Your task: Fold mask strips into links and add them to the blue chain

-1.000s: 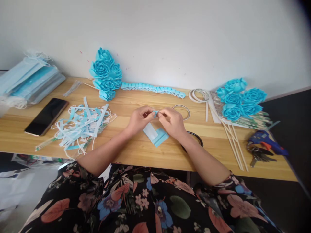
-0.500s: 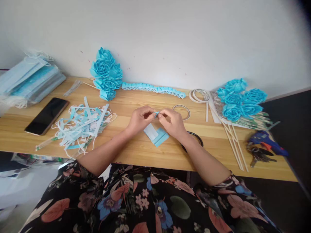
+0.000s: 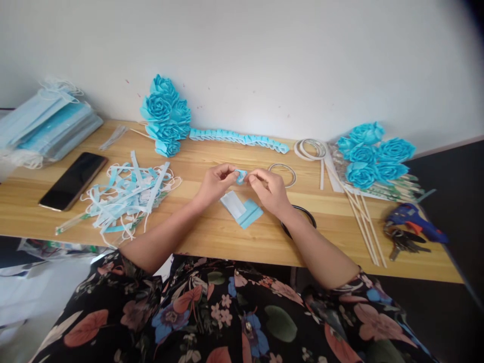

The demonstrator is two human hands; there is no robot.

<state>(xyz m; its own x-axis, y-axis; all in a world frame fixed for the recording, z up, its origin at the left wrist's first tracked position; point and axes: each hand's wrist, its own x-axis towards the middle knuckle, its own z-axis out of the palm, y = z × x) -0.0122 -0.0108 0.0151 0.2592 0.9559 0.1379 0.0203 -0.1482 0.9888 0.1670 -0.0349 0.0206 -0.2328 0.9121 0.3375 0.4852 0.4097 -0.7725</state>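
Note:
My left hand (image 3: pixel 219 183) is closed in a pinch on a small folded piece of blue mask fabric (image 3: pixel 240 176), held just above the table. At the right edge of that piece, the thumb and forefinger of my right hand (image 3: pixel 269 187) are pinched together; the fingers partly hide it. Below my hands lie cut mask pieces, one whitish (image 3: pixel 233 204) and one blue (image 3: pixel 250 214), overlapping at a corner. A ring of tape (image 3: pixel 294 174) sits behind my right hand, and a black ring (image 3: pixel 310 214) is partly under my right forearm.
Mask strip scraps (image 3: pixel 128 196), a phone (image 3: pixel 73 181) and stacked masks (image 3: pixel 49 123) lie left. Blue fabric roses (image 3: pixel 166 113) and a row of folded pieces (image 3: pixel 238 137) line the wall. Right are more roses (image 3: pixel 374 154), sticks (image 3: pixel 365 227), a glue gun (image 3: pixel 414 222) and keys (image 3: pixel 404 242).
My fingertips have drawn slightly apart, and more of the small folded blue piece shows between them. The other things on the table have stayed in place.

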